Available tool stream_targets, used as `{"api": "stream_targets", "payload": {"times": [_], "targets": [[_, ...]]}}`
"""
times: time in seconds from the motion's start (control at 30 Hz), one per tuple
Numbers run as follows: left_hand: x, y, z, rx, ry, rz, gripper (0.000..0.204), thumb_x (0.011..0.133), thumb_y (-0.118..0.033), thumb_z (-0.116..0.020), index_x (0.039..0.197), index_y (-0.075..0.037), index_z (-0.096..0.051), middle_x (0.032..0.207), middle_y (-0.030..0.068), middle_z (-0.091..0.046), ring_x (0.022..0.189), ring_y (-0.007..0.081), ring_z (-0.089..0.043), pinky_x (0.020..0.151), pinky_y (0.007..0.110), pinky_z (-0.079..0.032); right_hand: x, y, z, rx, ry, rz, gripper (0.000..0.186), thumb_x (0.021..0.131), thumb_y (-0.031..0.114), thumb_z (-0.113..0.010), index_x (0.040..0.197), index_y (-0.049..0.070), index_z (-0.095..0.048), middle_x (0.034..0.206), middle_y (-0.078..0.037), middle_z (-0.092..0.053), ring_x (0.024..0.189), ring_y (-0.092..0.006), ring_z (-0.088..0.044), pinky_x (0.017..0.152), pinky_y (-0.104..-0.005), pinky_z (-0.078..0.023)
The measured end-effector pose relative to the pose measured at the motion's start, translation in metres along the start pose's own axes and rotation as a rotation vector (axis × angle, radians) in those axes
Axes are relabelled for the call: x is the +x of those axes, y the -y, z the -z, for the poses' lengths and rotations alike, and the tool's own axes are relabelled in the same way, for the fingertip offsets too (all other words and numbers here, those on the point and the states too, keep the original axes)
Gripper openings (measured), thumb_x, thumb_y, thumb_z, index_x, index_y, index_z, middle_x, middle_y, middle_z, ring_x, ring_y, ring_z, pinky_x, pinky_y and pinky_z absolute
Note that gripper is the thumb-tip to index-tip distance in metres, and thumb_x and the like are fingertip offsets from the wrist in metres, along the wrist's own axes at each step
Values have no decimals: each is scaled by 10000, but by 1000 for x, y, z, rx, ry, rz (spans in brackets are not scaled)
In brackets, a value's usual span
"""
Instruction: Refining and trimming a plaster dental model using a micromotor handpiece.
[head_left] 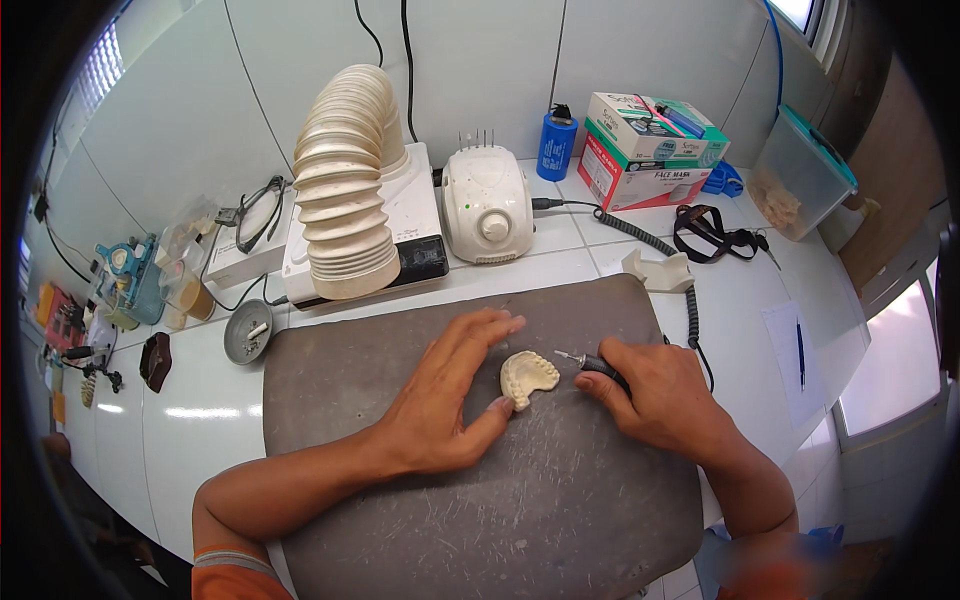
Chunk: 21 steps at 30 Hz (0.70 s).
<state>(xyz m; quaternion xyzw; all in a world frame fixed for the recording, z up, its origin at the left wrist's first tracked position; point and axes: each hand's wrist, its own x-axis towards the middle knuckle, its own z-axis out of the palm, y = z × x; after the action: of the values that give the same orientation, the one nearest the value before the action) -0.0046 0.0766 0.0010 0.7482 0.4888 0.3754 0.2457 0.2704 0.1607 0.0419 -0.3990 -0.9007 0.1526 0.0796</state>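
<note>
A cream plaster dental cast [516, 375], arch-shaped with a row of teeth, lies on a worn grey mat [480, 500]. Beside its left edge is my left hand [445, 395], fingers stretched and apart; the thumb tip touches the cast's near left end. My right hand [655, 395] is closed around a dark rotary handpiece [603, 371]. Its thin metal bur points left at the cast, with a small gap between them. Part of the handpiece is hidden by my fingers.
Behind the mat stand a white ribbed suction hose [345, 190] and a white control unit [488, 205] with a knob. Mask boxes [650, 150], a blue can [557, 145] and a handpiece rest [657, 270] are rightward. A grey dish [240, 345] sits left. A coiled cable [640, 235] runs along the right.
</note>
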Motion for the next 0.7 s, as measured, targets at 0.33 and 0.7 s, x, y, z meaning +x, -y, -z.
{"api": "stream_targets", "payload": {"times": [0.33, 0.7], "targets": [[0, 1, -2, 183, 161, -76, 771, 922, -274, -910, 1588, -77, -576, 1616, 176, -574, 1581, 394, -495, 1280, 511, -370, 0, -2, -2, 9, -9, 11, 463, 1110, 471, -673, 945, 41, -624, 821, -150, -738, 729, -419, -728, 676, -536, -548], [-4, -2, -5, 148, 47, 37, 894, 893, -307, -943, 1619, -43, -492, 1612, 252, -542, 1521, 441, -532, 1264, 507, -445, -2, -1, -6, 16, -38, 6, 452, 1107, 473, -675, 954, 51, -622, 810, -153, -742, 745, -421, -737, 676, -539, -550]]}}
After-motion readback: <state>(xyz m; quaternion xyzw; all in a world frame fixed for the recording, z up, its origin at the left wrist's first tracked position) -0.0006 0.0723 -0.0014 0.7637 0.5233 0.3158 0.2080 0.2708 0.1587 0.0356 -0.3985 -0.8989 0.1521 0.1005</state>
